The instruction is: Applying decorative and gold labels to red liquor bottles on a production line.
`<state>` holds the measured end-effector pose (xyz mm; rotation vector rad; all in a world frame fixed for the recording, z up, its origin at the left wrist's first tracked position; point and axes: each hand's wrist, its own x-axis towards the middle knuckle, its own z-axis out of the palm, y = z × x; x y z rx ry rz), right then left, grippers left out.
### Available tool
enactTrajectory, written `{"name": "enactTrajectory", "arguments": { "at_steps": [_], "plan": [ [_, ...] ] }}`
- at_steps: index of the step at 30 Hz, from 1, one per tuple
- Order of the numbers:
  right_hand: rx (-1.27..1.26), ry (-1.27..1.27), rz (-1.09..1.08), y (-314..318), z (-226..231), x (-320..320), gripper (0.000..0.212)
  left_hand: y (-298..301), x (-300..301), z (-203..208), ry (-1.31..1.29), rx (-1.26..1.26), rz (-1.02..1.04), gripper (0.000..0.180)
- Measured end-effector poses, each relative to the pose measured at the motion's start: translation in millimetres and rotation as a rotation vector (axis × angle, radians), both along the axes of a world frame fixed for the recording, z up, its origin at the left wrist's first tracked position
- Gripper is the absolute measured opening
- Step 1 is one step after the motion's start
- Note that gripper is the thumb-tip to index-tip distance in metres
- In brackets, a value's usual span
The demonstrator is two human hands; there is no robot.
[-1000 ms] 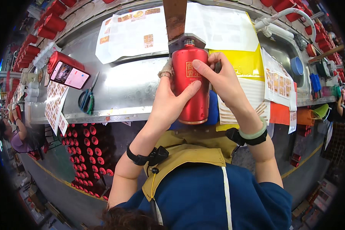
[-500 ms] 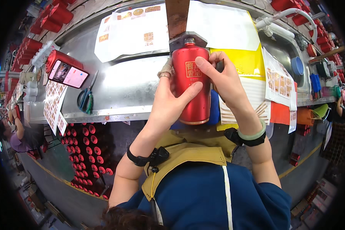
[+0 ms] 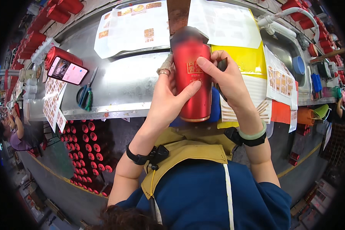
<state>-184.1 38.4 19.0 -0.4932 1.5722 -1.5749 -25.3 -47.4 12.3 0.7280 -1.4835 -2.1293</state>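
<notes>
A red bottle (image 3: pixel 194 100) with a gold rim at its base tilts in front of me over the bench edge, its base toward me. The bottle's neck end is blurred, near a grey metal plate. On its face is a gold square label (image 3: pixel 194 68). My left hand (image 3: pixel 168 96) is closed round the left side, thumb across the front, with a wrapping on one finger. My right hand (image 3: pixel 230 82) presses its thumb at the label's right edge. A dark, flat, narrow tool (image 3: pixel 222 66) is tucked in its curled fingers; its exact kind is unclear.
Scissors (image 3: pixel 84 94) lie on the metal bench (image 3: pixel 122 80), beside a phone (image 3: pixel 67 71) propped against a red container. Label sheets (image 3: pixel 281 78) and yellow sheets lie to the right. A brown post (image 3: pixel 178 15) stands ahead. A tap (image 3: pixel 291 15) overhangs the sink at right.
The neck end of the bottle, sharp before, is now blurred, and its base sits slightly higher. Both hands keep nearly the same hold.
</notes>
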Motion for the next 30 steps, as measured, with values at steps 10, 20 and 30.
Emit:
{"name": "enactTrajectory", "arguments": {
  "at_steps": [10,20,30],
  "plan": [
    [0.003,0.003,0.01,1.2,1.0,-0.8,0.041,1.8,0.1,0.1,0.021,-0.016,-0.008,0.083],
    [0.006,-0.041,0.025,2.0,4.7,-3.8,0.036,-10.7,4.1,1.6,0.123,0.217,-0.015,0.071],
    [-0.01,0.021,0.017,2.9,-0.3,0.6,0.041,-3.0,2.8,1.4,0.033,0.026,-0.026,0.085]
  ]
}}
